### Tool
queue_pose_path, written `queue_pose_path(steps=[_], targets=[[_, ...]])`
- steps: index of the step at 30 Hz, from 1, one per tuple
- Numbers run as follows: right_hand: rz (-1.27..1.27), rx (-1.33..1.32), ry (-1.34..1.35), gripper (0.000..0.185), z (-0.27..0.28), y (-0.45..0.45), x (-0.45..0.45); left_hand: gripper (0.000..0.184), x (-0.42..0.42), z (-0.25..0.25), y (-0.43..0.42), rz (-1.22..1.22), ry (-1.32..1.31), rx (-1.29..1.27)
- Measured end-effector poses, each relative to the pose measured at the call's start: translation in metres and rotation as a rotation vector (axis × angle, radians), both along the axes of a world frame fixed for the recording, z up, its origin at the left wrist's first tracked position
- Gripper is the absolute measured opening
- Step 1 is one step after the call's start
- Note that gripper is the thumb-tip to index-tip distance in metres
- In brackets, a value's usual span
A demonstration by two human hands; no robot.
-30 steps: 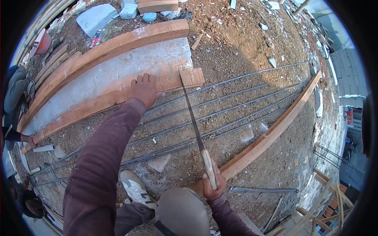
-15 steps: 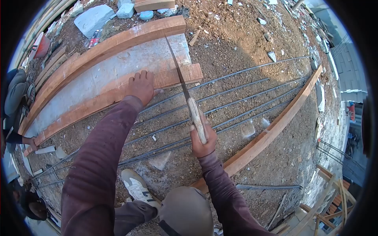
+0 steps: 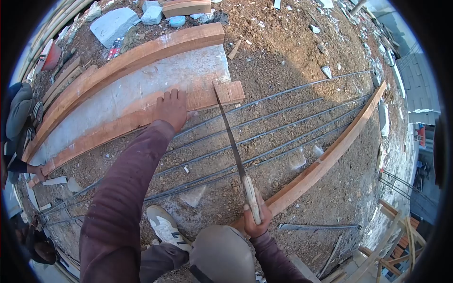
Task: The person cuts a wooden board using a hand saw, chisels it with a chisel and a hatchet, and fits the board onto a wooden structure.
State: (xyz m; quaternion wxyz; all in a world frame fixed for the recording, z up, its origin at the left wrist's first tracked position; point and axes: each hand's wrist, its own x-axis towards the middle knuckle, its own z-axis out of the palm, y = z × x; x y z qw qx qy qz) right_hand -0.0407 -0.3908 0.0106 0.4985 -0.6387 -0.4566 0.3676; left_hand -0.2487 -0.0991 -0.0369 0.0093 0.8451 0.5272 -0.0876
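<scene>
My right hand (image 3: 257, 220) is closed around the pale worn handle (image 3: 251, 198) of a handsaw. The long, tapering saw blade (image 3: 231, 134) points away from me, its tip end crossing a curved wooden plank (image 3: 203, 96) close to the plank's right end. My left hand (image 3: 171, 109) bears down on this plank, left of the blade, fingers over the wood and thumb toward the near edge. Beyond it lie a pale, stained board (image 3: 155, 70) and a second curved plank (image 3: 141, 53). Whether the teeth have cut into the wood cannot be made out.
Several steel rods (image 3: 264, 115) lie across the dirt. Another curved timber (image 3: 325, 160) stretches along the right. Another person's hand (image 3: 37, 172) touches the near plank's left end. Pale stone blocks (image 3: 113, 26) sit at the back. My shoe (image 3: 165, 226) is below the planks.
My right hand has drawn the saw back toward me and slightly right. The blade's tip has gone from the far plank to the near one. My left hand has stayed in place.
</scene>
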Motion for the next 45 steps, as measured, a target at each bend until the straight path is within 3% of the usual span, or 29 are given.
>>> queue_pose_path(steps=[2,5,7,10,12,15,17,20,23,28,33,36,39,41,44,45], targets=[[0.057,-0.085,0.019,0.05,-0.014,0.062,0.002,0.066,0.005,0.005,0.003,0.008,-0.011,-0.004],[0.079,-0.226,0.13,0.046,0.005,0.084,-0.004,0.065,0.004,0.003,0.006,0.0,-0.013,-0.031],[0.047,-0.053,-0.055,0.046,0.0,-0.006,0.003,0.07,0.005,0.005,0.005,-0.018,0.002,-0.028],[0.042,-0.086,-0.047,0.047,-0.004,-0.007,0.005,0.071,0.004,0.006,0.002,0.01,0.012,-0.056],[0.041,-0.132,0.065,0.048,-0.012,0.084,-0.006,0.071,0.008,0.007,0.007,0.016,-0.009,-0.036],[0.04,-0.026,0.0,0.048,-0.019,0.069,-0.002,0.07,0.001,0.003,-0.002,-0.019,-0.003,-0.043],[0.015,0.041,-0.053,0.048,-0.005,-0.01,0.0,0.07,0.002,0.001,0.007,-0.01,-0.002,-0.027],[0.012,-0.035,-0.085,0.047,-0.009,0.0,0.001,0.071,0.007,0.007,0.002,0.014,0.005,-0.038],[0.04,-0.221,0.054,0.047,0.0,0.098,-0.01,0.068,0.0,0.005,0.004,-0.003,-0.016,-0.002],[-0.01,-0.009,-0.033,0.045,0.006,-0.002,0.001,0.07,0.004,0.013,0.013,0.018,-0.005,-0.027],[0.0,-0.018,-0.009,0.049,-0.015,0.075,-0.009,0.073,0.007,0.016,0.005,0.018,0.007,-0.112],[-0.022,-0.001,-0.01,0.047,0.016,0.003,-0.007,0.072,0.007,0.017,0.006,0.017,0.019,-0.125],[-0.009,-0.04,-0.016,0.045,0.002,0.008,-0.009,0.072,0.008,0.016,0.004,0.018,0.012,-0.111],[0.022,0.015,-0.031,0.045,-0.02,0.071,-0.009,0.072,0.011,0.016,0.004,0.026,0.01,-0.112],[0.01,0.048,-0.011,0.048,-0.014,0.063,-0.002,0.071,0.006,0.02,0.005,0.02,0.029,-0.107],[0.048,-0.049,-0.056,0.048,-0.009,0.021,0.003,0.071,0.009,0.02,0.004,0.009,0.026,-0.114]])
